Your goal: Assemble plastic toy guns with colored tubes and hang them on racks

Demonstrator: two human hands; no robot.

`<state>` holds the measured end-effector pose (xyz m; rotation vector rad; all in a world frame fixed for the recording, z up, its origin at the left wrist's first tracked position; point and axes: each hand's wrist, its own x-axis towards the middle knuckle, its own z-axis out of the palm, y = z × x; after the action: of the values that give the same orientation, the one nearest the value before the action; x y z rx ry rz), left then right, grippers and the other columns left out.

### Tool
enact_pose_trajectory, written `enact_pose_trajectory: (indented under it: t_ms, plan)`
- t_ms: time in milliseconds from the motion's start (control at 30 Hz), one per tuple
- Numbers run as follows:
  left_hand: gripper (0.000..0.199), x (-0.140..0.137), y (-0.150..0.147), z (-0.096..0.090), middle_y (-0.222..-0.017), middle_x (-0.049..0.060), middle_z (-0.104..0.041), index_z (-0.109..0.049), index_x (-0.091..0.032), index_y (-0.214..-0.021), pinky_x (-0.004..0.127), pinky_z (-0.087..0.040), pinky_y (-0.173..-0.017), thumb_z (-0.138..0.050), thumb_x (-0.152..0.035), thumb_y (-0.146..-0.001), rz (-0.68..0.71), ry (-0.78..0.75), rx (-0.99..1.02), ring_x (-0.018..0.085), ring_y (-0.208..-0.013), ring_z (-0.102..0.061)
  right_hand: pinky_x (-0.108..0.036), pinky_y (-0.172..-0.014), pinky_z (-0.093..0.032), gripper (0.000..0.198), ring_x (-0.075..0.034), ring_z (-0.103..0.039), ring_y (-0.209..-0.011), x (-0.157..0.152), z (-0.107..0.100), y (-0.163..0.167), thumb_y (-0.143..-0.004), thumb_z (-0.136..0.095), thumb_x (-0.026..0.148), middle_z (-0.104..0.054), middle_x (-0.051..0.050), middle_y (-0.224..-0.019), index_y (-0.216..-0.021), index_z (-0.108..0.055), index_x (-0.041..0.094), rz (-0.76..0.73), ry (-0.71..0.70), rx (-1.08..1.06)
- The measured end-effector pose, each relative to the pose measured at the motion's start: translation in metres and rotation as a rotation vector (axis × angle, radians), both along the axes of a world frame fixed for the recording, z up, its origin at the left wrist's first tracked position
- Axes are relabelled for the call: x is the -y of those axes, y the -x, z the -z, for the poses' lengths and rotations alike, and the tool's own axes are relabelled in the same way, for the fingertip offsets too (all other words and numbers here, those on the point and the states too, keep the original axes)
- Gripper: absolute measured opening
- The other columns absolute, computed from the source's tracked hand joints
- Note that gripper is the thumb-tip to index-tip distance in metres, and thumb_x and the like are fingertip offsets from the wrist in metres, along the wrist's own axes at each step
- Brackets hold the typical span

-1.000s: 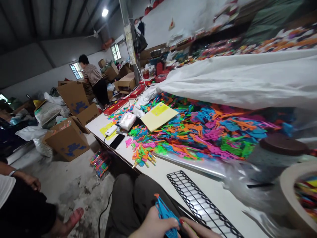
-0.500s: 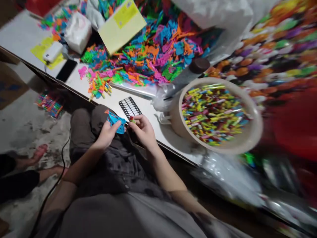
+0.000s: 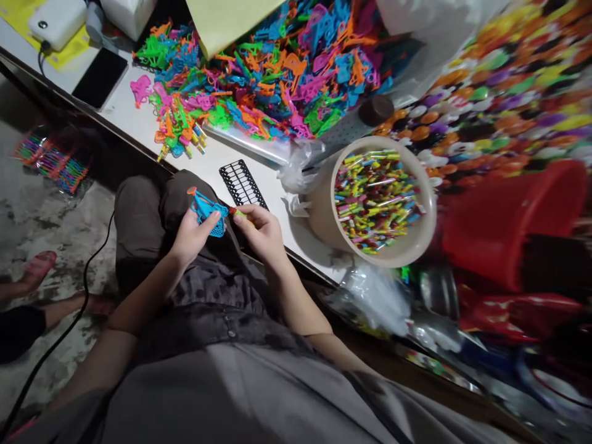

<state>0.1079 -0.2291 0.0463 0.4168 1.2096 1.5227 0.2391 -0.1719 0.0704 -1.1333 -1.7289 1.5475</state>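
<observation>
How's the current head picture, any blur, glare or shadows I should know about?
Head view: the red container at right is smeared, while the left hand, right hand and blue plastic piece look clearer; also in the head view, pale glare on the clear plastic bag, and a soft shadow on the white table below the beige tub.

Worn: loose grey cloth top (image 3: 217,394) well below the grip, short grey cloth sleeves (image 3: 83,404) lower on both sides, small round button (image 3: 231,334) between top and grip, plain dark-grey cloth trousers (image 3: 139,213) left of the grip.
</observation>
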Motion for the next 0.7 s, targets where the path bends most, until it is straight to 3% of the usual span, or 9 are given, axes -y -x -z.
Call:
enact_pose_trajectory:
  t_ms: [267,467,567,633,700]
  plan:
    - [0.043,0.002,-0.002,0.003,-0.078,0.001,-0.064,-0.055,-0.016,-0.083,0.025,-0.051,-0.072,-0.076,-0.048,-0.062,-0.060,-0.014,-0.100,0.013,-0.071,-0.060,-0.025,-0.061,-0.043,0.040,-0.011,-0.053,-0.065,0.005,0.002,-0.001,-0.074,-0.062,0.059,-0.061,0.000,-0.075,-0.084,-0.057,0.021,-0.031,0.002,0.004]
    - [0.038,-0.001,0.000,-0.001,-0.080,0.002,-0.065,-0.057,-0.015,-0.086,0.025,-0.050,-0.073,-0.073,-0.044,-0.067,0.045,-0.026,-0.169,0.013,-0.074,-0.061,-0.022,-0.050,-0.033,0.040,-0.008,-0.041,-0.052,0.006,0.008,-0.003,-0.079,-0.055,0.060,-0.050,0.004,-0.061,-0.078,-0.052,0.020,-0.104,-0.026,0.055]
    - [0.037,-0.014,0.011,-0.005,-0.080,0.002,-0.066,-0.060,-0.014,-0.086,0.025,-0.050,-0.069,-0.074,-0.041,-0.066,0.132,-0.036,-0.217,0.014,-0.072,-0.061,-0.022,-0.058,-0.039,0.035,-0.009,-0.048,-0.058,-0.020,-0.002,-0.025,-0.083,-0.053,0.053,-0.056,0.002,-0.067,-0.085,-0.058,0.018,-0.262,-0.103,0.171]
    - [0.039,-0.029,0.029,-0.005,-0.078,0.003,-0.066,-0.061,-0.013,-0.084,0.026,-0.050,-0.065,-0.076,-0.042,-0.064,0.108,-0.032,-0.278,0.014,-0.069,-0.060,-0.024,-0.069,-0.042,0.036,-0.010,-0.054,-0.068,-0.048,-0.014,-0.057,-0.089,-0.046,0.047,-0.063,-0.003,-0.080,-0.099,-0.060,0.015,-0.186,-0.233,0.300]
    - [0.041,-0.051,0.055,-0.005,-0.078,0.003,-0.067,-0.061,-0.013,-0.083,0.026,-0.050,-0.066,-0.077,-0.044,-0.061,0.008,-0.037,-0.377,0.015,-0.069,-0.060,-0.024,-0.071,-0.040,0.043,-0.010,-0.057,-0.075,-0.077,-0.022,-0.098,-0.093,-0.036,0.042,-0.065,-0.011,-0.093,-0.111,-0.058,0.009,0.148,-0.372,0.458]
